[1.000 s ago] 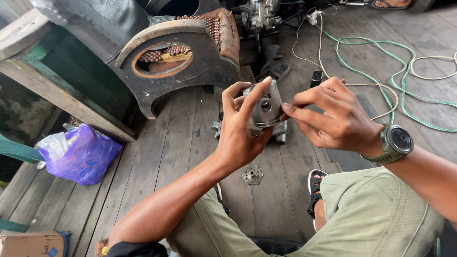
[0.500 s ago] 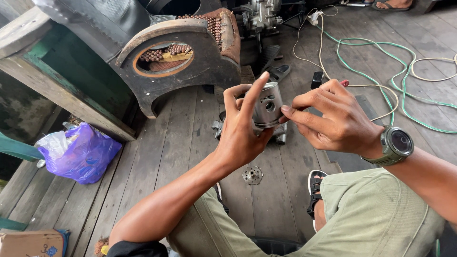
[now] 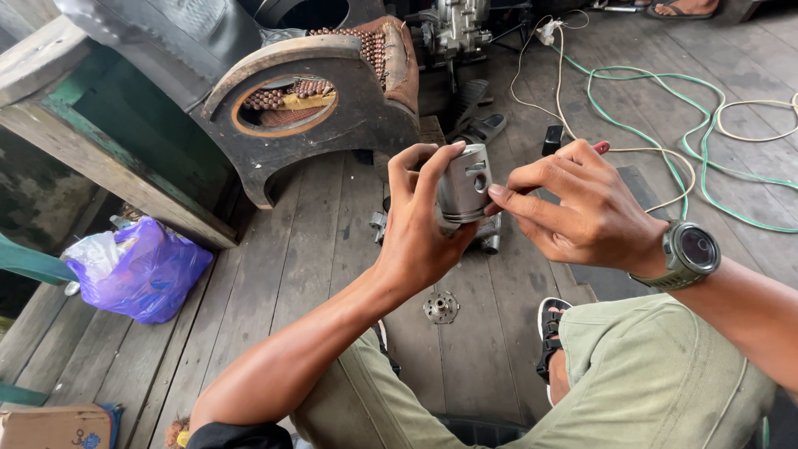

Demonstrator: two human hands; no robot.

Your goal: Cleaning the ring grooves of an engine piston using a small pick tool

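A small grey metal piston point(image 3: 464, 185), out of the engine, sits pinched in my left hand point(image 3: 420, 224) while my right hand's point(image 3: 582, 212) fingertips press its ring groove (refitting not yet done), above the wooden plank floor point(image 3: 291, 274).

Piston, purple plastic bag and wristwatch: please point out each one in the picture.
piston point(image 3: 464, 185), head view, on its shiny metal side wall, held in the left hand.
purple plastic bag point(image 3: 150, 274), head view, on the middle of its bulging side.
wristwatch point(image 3: 697, 249), head view, on its round dark face.
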